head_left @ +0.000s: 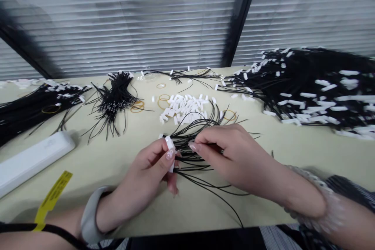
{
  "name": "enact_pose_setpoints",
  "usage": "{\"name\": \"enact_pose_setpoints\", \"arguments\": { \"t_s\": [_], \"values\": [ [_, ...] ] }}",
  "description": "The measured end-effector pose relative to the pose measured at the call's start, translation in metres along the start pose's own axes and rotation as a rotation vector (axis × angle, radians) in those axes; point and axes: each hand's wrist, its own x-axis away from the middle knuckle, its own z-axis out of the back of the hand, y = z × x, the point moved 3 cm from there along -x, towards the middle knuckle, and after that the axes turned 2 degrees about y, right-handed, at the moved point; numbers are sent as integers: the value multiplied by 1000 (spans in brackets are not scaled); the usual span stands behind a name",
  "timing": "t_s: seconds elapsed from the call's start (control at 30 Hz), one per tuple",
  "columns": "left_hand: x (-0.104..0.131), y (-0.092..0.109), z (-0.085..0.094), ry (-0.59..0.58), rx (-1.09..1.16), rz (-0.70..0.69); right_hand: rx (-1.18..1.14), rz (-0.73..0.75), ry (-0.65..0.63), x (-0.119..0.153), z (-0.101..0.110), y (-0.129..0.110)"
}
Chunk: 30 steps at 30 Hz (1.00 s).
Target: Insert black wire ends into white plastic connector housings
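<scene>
Toward the worktop's point(307, 156) front edge, the left hand point(143, 175) grips white plugs point(170, 143); the right hand point(231, 150) pinches black wires point(182, 141). Held plugs appear wired; loose plugs point(185, 105) beyond appear unwired.

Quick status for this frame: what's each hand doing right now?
Left hand: closed, holding a white connector.
Right hand: closed in a pinch at the black wires; can't tell exactly what it grips.
</scene>
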Motion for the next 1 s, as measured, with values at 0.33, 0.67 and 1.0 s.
{"name": "enact_pose_setpoints", "arguments": {
  "t_s": [0.33, 0.67, 1.0],
  "values": [
    [2, -2, -1, -31, -50, -3, 18, 0, -39, 0, -5, -1],
    [2, -2, -1, -41, -27, -11, 3, 5, -48, 0, -2, -2],
    [3, -1, -2, -93, -77, -47, -23, 51, -35, 0, -3, -5]
  ]
}}
